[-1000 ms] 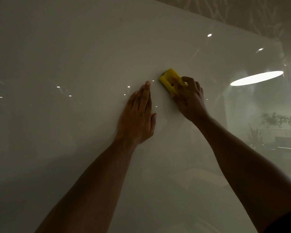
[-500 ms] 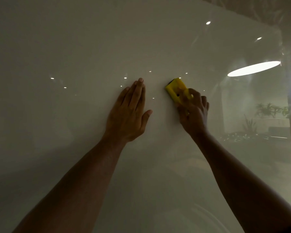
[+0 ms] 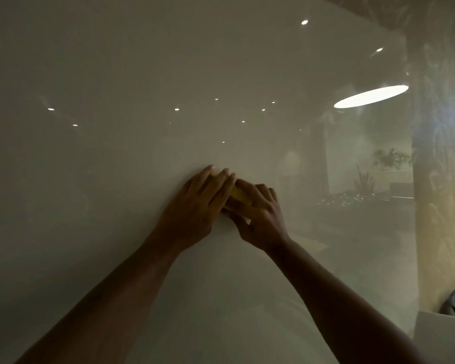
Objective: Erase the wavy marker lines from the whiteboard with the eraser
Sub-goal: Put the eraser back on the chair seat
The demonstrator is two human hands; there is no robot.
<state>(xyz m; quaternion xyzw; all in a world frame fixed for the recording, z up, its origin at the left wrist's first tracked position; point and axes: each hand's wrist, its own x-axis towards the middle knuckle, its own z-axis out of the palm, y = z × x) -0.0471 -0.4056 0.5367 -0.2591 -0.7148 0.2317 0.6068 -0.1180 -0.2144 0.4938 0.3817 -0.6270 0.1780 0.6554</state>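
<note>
While the right hand (image 3: 260,219) grips the yellow eraser (image 3: 239,193) against the whiteboard (image 3: 116,179), the left hand (image 3: 197,206) lies over it, fingers straight and together

Whiteboard (image 3: 116,179) surface lies open left, above and below the hands. At right, the board edge (image 3: 411,179) bounds travel.
</note>
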